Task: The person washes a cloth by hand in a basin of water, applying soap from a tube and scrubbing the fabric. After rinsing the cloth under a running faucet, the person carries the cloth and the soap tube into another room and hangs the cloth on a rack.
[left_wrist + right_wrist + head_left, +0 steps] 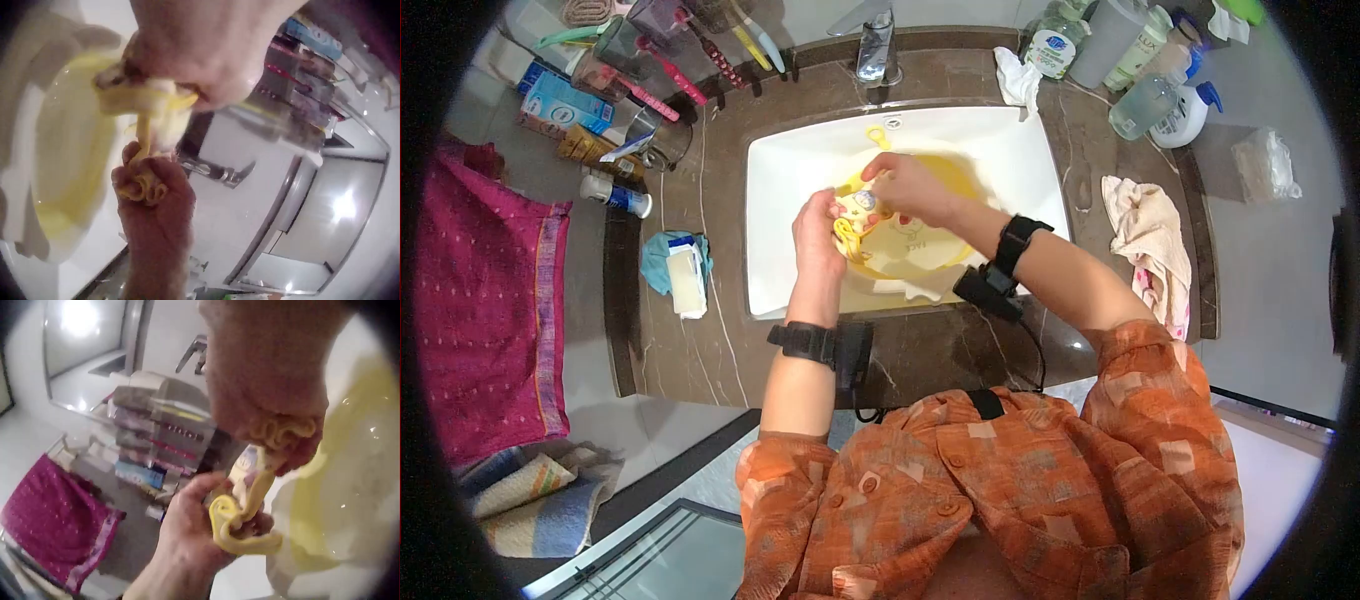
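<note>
A wet pale-yellow cloth (pixel 858 205) with bright yellow edging and a small print is held between both hands over a yellow basin (pixel 935 250). My left hand (pixel 817 236) grips one part of it, and a yellow-edged fold (pixel 259 544) hangs from that hand in the right wrist view. Bunched folds of the cloth show inside the curled fingers of my right hand (pixel 915 190), also seen in the left wrist view. The stretch between the hands looks twisted and narrow. Pale water and a printed picture show in the basin.
The basin stands in a white sink (pixel 765 270) under a chrome faucet (pixel 879 50). Cups with toothbrushes (pixel 640 70) and boxes line the left of the counter, near a soap bar (pixel 688 280). Bottles (pixel 1055 40) stand back right; a beige towel (pixel 1145 225) lies below them.
</note>
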Available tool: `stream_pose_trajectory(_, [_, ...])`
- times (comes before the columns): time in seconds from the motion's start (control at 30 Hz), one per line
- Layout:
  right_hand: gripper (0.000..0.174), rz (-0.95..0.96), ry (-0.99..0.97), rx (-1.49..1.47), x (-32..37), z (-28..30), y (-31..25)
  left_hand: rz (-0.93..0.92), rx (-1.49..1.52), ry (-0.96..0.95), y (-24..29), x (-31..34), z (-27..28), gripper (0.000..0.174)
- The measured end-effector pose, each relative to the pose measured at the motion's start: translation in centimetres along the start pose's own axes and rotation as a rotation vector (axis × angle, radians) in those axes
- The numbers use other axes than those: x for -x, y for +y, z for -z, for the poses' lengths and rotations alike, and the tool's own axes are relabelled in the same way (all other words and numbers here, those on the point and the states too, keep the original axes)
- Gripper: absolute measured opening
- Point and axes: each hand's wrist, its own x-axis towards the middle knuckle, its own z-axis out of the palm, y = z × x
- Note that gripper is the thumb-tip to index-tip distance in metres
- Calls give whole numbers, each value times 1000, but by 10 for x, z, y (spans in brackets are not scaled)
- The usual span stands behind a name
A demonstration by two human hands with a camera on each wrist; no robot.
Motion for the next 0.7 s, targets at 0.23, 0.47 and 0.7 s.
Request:
stream_pose_trajectory(0.23, [31,604,239,645,15,-46,-11,109,220,-127,-23,5,-13,42])
stream_pose_trajectory(0.47, [36,379,211,679,-1,-29,-1,141,41,99,-25,12,-32,45])
stream_pose_trajectory(0.7, [18,570,180,918,-1,-21,4,159,31,47,-30,14,-35,38])
